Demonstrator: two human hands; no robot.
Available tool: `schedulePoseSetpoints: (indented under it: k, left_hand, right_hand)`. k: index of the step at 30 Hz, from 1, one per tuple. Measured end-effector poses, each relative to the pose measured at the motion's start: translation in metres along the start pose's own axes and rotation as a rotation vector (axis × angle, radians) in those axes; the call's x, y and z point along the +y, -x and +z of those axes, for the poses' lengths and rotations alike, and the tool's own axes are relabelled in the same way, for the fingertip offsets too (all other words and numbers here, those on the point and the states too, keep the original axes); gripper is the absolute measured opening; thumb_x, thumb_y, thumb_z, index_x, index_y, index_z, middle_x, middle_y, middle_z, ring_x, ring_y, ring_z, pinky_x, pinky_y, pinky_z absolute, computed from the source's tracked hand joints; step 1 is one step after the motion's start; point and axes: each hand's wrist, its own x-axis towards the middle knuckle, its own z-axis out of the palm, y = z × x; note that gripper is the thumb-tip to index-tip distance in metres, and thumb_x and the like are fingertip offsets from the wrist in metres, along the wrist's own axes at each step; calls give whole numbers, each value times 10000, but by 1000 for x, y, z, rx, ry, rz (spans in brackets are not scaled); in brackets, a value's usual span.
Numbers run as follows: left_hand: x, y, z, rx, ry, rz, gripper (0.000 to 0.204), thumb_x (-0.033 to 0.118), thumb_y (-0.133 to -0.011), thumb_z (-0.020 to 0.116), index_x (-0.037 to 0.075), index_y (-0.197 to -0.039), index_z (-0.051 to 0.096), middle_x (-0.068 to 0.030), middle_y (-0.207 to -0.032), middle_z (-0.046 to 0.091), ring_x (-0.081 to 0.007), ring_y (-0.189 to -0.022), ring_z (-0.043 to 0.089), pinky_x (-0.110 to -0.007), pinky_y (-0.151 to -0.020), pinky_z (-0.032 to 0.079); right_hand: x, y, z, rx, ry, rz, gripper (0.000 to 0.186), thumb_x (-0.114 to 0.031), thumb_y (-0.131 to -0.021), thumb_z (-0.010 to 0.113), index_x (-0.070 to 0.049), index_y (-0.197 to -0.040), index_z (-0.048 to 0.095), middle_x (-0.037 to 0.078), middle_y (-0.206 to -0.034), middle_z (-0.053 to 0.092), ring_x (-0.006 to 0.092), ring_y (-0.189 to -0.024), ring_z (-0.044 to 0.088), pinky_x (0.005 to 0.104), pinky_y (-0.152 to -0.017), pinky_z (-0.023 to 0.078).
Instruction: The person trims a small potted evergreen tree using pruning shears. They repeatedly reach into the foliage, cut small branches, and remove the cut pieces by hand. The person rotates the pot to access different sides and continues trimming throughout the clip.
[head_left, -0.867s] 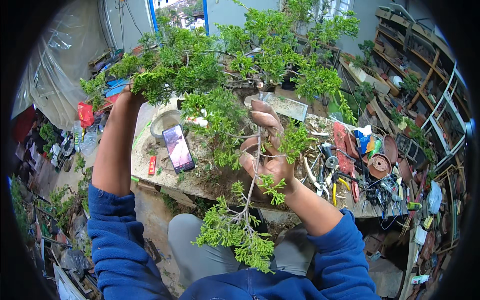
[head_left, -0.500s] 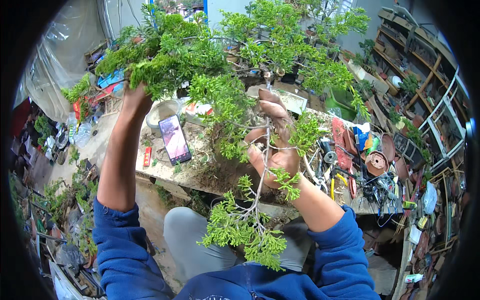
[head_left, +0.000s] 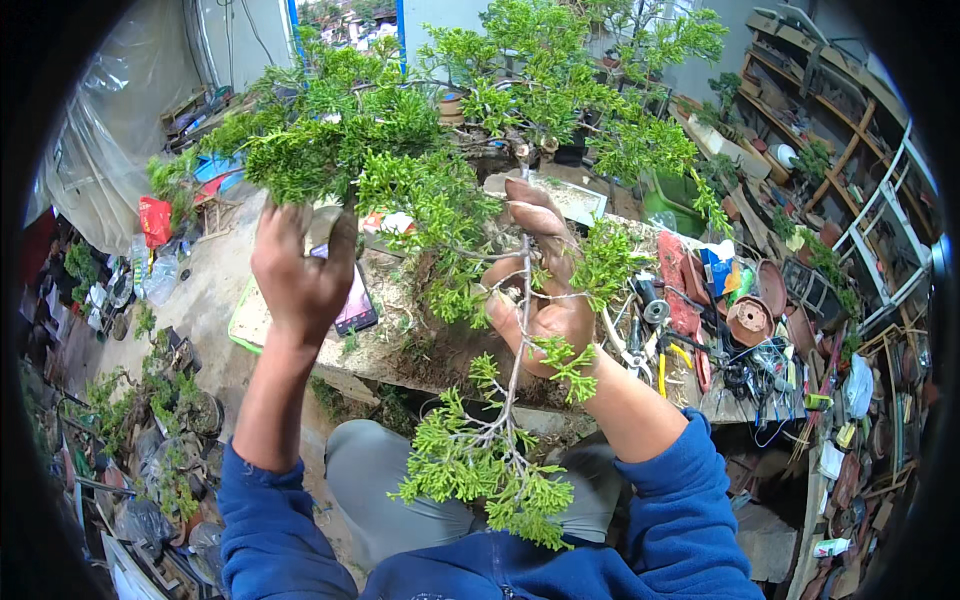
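A juniper tree [head_left: 400, 190] with bright green foliage spreads over the worktable, and one bare-stemmed branch [head_left: 522, 340] hangs down toward my lap. My right hand [head_left: 545, 310] is closed around this branch, its fingers curled behind the stem. Below the left foliage pad my left hand [head_left: 305, 270] is raised, with thumb and fingers apart. Its fingertips reach the lower edge of the leaves; whether they touch them I cannot tell. A smartphone [head_left: 357, 305] with a lit screen lies behind my left hand, partly covered by it.
Soil and clippings lie on the worktable [head_left: 400, 350]. At the right are pliers [head_left: 628, 345], yellow-handled cutters [head_left: 672, 365], a spool of wire [head_left: 655, 310] and small clay pots [head_left: 750, 318]. Wooden shelves [head_left: 830, 150] stand at far right, and potted plants [head_left: 150, 400] at left.
My left hand has come down and to the right out of the left foliage, which has shifted slightly. My right hand stays on the branch.
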Motion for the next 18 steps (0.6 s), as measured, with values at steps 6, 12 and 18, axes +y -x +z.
schedulePoseSetpoints:
  k: [6,12,18]
  left_hand:
    - [48,17,0,-38,90,-256,511,130,-799,791,-15,-1268,650,-202,-974,726,-355,-871,701,-437,-802,549]
    - [47,19,1,-5,199,-237,507,75,-802,763,-16,-1286,648,-173,-963,733,-287,-805,721,-368,-753,556]
    - [32,12,4,-25,281,-417,426,86,-808,782,-100,-1160,631,-202,-1023,740,-297,-905,725,-372,-859,551]
  right_hand:
    - [-3,2,-1,-1,-2,25,720,-97,-840,686,-25,-1506,422,213,-1601,348,232,-1258,545,289,-829,552]
    - [-5,1,-7,-25,-7,48,724,-111,-838,711,-48,-1503,432,176,-1604,367,186,-1211,563,283,-825,545]
    - [-5,1,-4,7,-45,69,692,-122,-844,713,-44,-1480,452,181,-1596,377,189,-1203,561,275,-780,539]
